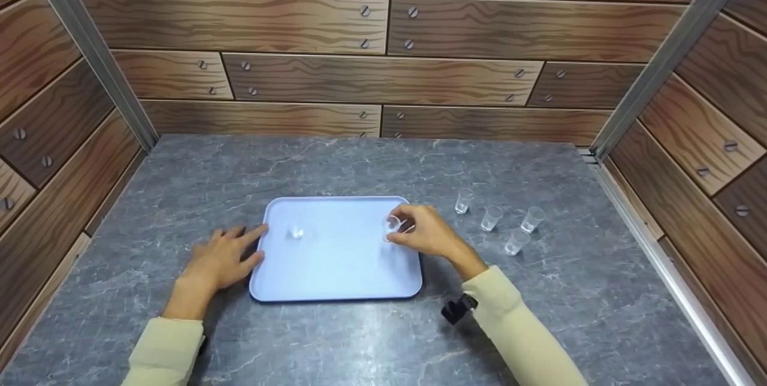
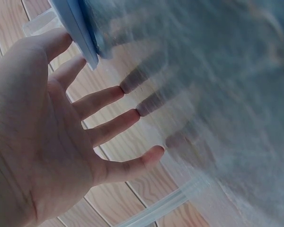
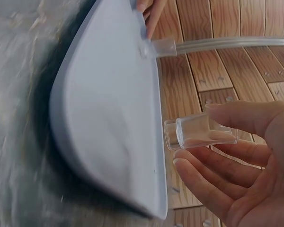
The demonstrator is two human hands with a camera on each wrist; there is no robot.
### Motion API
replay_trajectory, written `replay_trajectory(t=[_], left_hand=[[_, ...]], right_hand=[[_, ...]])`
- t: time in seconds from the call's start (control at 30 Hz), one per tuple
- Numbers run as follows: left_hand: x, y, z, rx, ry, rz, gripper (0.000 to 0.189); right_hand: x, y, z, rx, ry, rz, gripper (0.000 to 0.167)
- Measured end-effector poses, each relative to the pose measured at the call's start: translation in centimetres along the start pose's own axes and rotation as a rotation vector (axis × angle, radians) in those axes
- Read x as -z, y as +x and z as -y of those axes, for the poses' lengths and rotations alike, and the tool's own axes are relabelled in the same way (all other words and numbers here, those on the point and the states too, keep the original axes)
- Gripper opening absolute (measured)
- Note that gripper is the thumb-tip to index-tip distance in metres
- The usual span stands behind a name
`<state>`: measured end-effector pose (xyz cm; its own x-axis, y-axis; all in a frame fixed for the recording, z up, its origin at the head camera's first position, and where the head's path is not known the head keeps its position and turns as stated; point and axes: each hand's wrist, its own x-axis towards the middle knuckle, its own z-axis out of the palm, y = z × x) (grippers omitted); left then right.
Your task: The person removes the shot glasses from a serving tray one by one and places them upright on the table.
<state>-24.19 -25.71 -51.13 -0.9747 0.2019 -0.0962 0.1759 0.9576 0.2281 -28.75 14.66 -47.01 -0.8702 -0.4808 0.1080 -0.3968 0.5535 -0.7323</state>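
A light blue tray [image 1: 341,266] lies on the table, with one clear shot glass [image 1: 295,231] standing on its left part. My right hand [image 1: 422,230] pinches another clear shot glass [image 3: 191,132] between thumb and fingers, over the tray's right side. In the right wrist view its thick base faces the tray, with a small gap between them. At the tray's left edge rests my left hand [image 1: 222,257], fingers spread and holding nothing. The left wrist view shows this left hand [image 2: 66,123] with its thumb and index finger at the tray rim [image 2: 78,30] and other fingertips on the tabletop.
Several more clear shot glasses stand to the right of the tray, among them a rear one [image 1: 463,201] and a front one [image 1: 516,242]. The grey marbled table [image 1: 335,164] is bordered by wood-patterned walls [image 1: 383,20] and metal corner posts [image 1: 96,56].
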Motion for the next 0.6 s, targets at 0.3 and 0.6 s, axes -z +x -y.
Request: replay_trajectory(t=[0.3,0.6], left_hand=[[0.0,0.0,0.0,0.001,0.005,0.000,0.057],[0.0,0.0,0.0,0.001,0.009,-0.004,0.057]], right_hand=[[1.9,-1.2,-2.3,-0.020,-0.023,-0.058,0.025],[3.2,-2.1,-4.7,-0.051,-0.044,-0.081,0.026]])
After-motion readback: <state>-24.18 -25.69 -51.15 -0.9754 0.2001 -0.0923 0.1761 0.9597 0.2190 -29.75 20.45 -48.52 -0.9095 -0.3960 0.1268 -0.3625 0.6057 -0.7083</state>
